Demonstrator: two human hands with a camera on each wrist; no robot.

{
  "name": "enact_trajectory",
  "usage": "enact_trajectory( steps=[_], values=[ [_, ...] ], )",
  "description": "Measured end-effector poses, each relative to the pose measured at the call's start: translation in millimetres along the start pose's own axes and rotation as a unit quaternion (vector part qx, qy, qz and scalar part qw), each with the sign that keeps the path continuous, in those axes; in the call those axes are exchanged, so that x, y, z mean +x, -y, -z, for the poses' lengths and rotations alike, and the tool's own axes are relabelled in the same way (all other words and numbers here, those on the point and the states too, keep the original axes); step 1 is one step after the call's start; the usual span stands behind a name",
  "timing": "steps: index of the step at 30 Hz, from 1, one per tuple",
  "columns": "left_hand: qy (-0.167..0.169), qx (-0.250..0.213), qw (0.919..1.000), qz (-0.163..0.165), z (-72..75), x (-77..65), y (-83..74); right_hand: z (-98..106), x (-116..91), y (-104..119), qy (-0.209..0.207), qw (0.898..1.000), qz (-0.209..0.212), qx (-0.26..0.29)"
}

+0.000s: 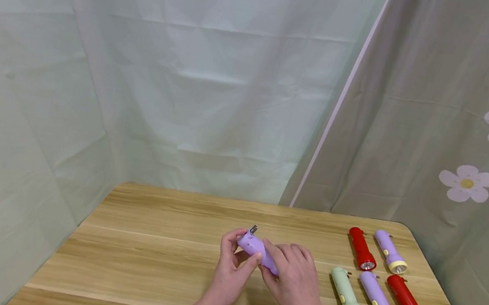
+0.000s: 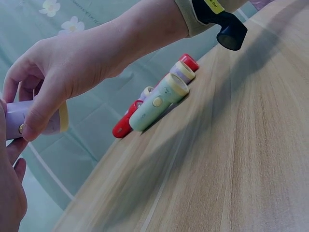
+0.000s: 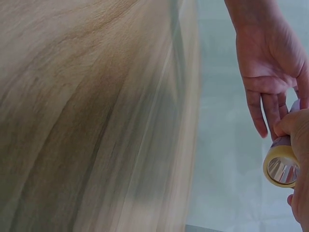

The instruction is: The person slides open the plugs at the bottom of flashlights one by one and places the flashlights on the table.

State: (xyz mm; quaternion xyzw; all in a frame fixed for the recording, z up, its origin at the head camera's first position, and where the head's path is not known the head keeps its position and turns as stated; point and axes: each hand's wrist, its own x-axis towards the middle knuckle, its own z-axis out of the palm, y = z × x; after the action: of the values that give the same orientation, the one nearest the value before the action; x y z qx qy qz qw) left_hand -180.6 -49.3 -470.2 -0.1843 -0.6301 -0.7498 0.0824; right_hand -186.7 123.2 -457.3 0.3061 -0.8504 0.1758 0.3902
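Note:
A purple flashlight (image 1: 254, 246) is held above the table between both hands, tilted, with metal plug prongs (image 1: 253, 229) standing out near its tail end. My left hand (image 1: 229, 271) pinches the tail part between thumb and fingers. The right hand (image 1: 296, 277) grips the head end, which it mostly covers in the head view. Its thumb lies by the yellow button (image 2: 21, 128) in the left wrist view. From the right wrist, the yellow rim (image 3: 273, 181) and the reflector of the lamp head show.
On the right of the wooden table (image 1: 135, 253) lie two rows of flashlights: a red one (image 1: 361, 247) and a purple one (image 1: 388, 249) behind, then a green one (image 1: 347, 294), a purple one (image 1: 377, 299) and a red one (image 1: 408, 304) in front. Curtains (image 1: 235, 91) hang around the table.

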Motion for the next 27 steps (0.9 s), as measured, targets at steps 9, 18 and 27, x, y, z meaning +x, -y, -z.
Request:
enact_trajectory(
  steps=[9, 18, 27],
  values=[
    [-0.003, -0.006, 0.9999, -0.011, -1.3, 0.2, 3.2, 0.8, -1.2, -2.0, 0.006, 1.000, 0.000, -0.007],
    [-0.009, 0.003, 0.9998, -0.017, -3.9, 1.7, 1.1, 0.9, -1.1, -1.7, 0.009, 1.000, -0.006, -0.021],
    [-0.013, 0.010, 0.9998, 0.006, -5.8, 2.5, -1.7, 0.4, -1.5, -4.0, 0.010, 1.000, -0.012, -0.027]
  ],
)
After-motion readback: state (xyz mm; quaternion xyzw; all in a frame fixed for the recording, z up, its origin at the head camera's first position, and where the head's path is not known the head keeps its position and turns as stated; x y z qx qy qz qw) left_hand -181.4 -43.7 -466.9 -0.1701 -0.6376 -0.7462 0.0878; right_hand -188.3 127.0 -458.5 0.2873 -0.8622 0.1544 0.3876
